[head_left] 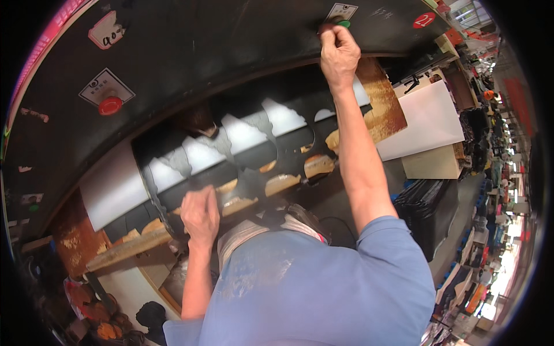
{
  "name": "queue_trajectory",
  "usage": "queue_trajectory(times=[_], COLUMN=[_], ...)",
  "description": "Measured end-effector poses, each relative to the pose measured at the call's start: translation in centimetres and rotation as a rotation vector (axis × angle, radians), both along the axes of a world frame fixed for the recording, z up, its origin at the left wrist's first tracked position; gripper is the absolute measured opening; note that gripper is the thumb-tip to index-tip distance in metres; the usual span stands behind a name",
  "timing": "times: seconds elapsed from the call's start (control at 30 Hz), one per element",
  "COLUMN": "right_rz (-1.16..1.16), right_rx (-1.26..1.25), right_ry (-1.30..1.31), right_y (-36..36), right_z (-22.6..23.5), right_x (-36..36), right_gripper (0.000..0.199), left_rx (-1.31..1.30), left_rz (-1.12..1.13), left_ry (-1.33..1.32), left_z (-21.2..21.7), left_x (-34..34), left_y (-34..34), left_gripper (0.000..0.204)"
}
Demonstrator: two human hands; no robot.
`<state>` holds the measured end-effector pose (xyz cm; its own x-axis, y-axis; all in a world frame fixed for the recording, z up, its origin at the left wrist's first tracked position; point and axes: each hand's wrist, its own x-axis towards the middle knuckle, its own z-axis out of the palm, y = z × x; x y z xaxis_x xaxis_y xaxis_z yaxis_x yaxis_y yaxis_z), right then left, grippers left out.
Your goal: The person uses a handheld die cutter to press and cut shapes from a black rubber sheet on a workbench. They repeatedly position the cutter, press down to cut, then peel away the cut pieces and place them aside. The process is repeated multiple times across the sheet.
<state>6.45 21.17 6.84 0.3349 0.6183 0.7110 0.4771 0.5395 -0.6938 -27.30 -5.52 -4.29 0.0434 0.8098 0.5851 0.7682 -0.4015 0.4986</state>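
While the right hand (339, 51) grips a green knob (343, 23), the left hand (200, 214) clutches the cutting die (167, 222).

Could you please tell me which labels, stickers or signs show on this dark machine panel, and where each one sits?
White label: left panel, diamond-set square above a red button.
White tag: upper left, pink-edged, handwritten.
White label: top, above the right hand at a green button.
Red round sticker: upper right.

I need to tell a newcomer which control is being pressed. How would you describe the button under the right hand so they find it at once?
Look at the black machine panel above the work opening. Near its upper right, the right hand presses a green button just below a white label. The other button, far left, is red.
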Motion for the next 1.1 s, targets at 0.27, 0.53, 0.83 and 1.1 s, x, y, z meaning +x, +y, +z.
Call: queue_trajectory(times=[0.27,0.53,0.83,1.1], right_rz=[0.205,0.306,0.327,0.471], right_rx=[-0.408,-0.507,-0.637,-0.339], right_ry=[0.069,-0.030,0.169,-0.110], right_y=[-14.1,-15.5,-15.7,-13.7], right_z=[-10.4,-13.1,-12.3,-9.6], right_x=[-0.6,-1.2,-1.1,-8.6], right_gripper=[0.015,0.011,0.017,0.020], left_rx=[-0.031,-0.050,-0.084,-0.199], left_rz=[0.025,0.073,0.141,0.089], left_ry=[0.058,0.164,0.132,0.159], left_z=[0.6,0.3,0.0,1.4], left_x=[1.2,4.6,5.6,5.3], left_y=[-0.5,0.0,-0.6,-0.7], left_gripper=[0.010,0.006,0.016,0.014])
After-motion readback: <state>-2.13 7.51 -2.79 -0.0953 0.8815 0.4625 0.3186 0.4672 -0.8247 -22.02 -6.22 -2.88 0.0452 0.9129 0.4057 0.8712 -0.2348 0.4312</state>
